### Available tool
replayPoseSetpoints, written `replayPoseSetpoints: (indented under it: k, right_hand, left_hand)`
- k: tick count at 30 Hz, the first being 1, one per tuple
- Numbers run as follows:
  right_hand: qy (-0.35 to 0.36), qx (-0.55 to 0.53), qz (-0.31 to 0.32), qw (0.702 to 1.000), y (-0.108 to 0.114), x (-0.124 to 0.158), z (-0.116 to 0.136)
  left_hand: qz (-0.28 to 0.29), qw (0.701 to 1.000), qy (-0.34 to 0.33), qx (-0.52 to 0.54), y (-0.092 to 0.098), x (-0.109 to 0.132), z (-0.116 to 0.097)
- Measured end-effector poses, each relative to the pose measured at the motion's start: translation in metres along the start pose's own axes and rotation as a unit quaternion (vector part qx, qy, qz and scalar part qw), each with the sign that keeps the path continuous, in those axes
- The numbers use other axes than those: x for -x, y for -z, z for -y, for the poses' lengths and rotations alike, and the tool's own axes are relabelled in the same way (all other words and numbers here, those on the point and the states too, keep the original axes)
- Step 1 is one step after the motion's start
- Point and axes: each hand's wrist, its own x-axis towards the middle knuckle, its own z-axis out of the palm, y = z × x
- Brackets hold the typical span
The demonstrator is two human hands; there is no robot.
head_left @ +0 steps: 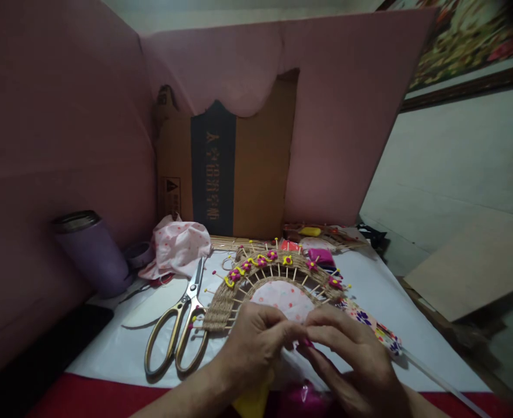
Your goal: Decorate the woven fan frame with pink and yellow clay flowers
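Observation:
My left hand (256, 342) and my right hand (356, 354) meet at the front of the table, fingertips pinched together. Between them shows a small magenta piece (305, 342), soft-looking like modelling clay; the fingers hide most of it. Just beyond stands a half-round twine weaving (219, 305) on thin sticks, dotted with magenta and yellow flowers (287, 260) and with coloured tips on the sticks. Dotted white fabric (282, 299) fills its middle. Below my hands lie a yellow packet (254, 400) and a shiny magenta packet (304, 399), both partly hidden.
Gold-handled scissors (191, 293) lie left of the weaving, beside a white cut piece (154, 313). Farther left are a purple tumbler (93, 252), a tape roll (138, 255) and crumpled dotted cloth (180, 247). A cardboard box (260, 174) stands behind. A white rod (443, 380) extends right.

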Motion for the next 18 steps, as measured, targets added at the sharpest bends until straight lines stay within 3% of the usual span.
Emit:
replayPoseSetpoints:
  k: [2,4,6,10,15,18]
  right_hand:
    - [-0.004,0.009,-0.033,0.999,0.002,-0.001,0.001]
    - [-0.014,0.010,-0.045,0.999,0.004,0.000,0.001]
    - [-0.017,0.010,-0.044,0.999,0.005,0.000,0.001]
    - [-0.009,0.012,-0.047,0.999,0.006,0.003,0.001]
    - [-0.001,0.016,-0.055,0.998,0.006,0.004,0.001]
    - [-0.005,0.017,-0.059,0.998,0.006,0.004,0.000]
  left_hand:
    - [-0.122,0.990,-0.064,-0.028,0.021,-0.007,-0.009]
    - [-0.248,0.958,-0.128,-0.058,0.048,-0.018,-0.015]
    - [-0.333,0.931,-0.109,-0.102,0.076,-0.029,-0.015]
    - [-0.316,0.947,-0.006,-0.054,0.108,-0.042,0.000]
    - [-0.205,0.976,0.072,0.030,0.111,-0.044,0.016]
    - [-0.172,0.980,0.088,0.054,0.109,-0.043,0.018]
